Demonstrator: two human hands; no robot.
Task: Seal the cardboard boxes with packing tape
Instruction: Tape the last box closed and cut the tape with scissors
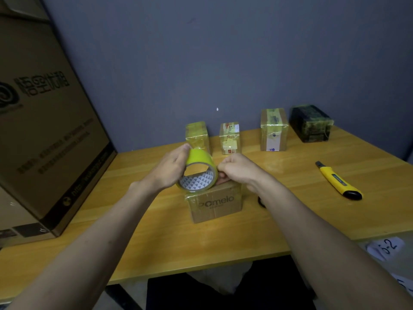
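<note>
Wooden table (223, 247), yellow-orange grain, pushed against a plain grey-blue wall (223, 52). Dim light.

Small cardboard box (215, 205) sits mid-table, near the front edge; front face printed "pomelo", with glossy tape along its top edge. Roll of yellow-green packing tape (197, 167) held just above the box, its cardboard core printed with a pattern of small triangles. Left hand (171, 170) curled round the roll, thumb on top of the outer band. Right hand (234, 170) at the roll's right rim, fingers bunched in a narrow pinch there; cannot tell whether they hold a loose tape end.

Back row by the wall, left to right: taped box (197, 135); smaller taped box (230, 138) with label scraps, writing too small to read; taller taped box (273, 133) with a white label low on the front, unreadable; dark box (311, 123) wrapped in tape.

Yellow utility knife (338, 181) with a black end lies on the table, right of the hands, well apart.

Large carton (44, 121) at the far left, printed with a swirl logo, Chinese characters and a web address, blurred.

White tag (387, 248) past the table's right front edge, handwritten, ending "-2".
</note>
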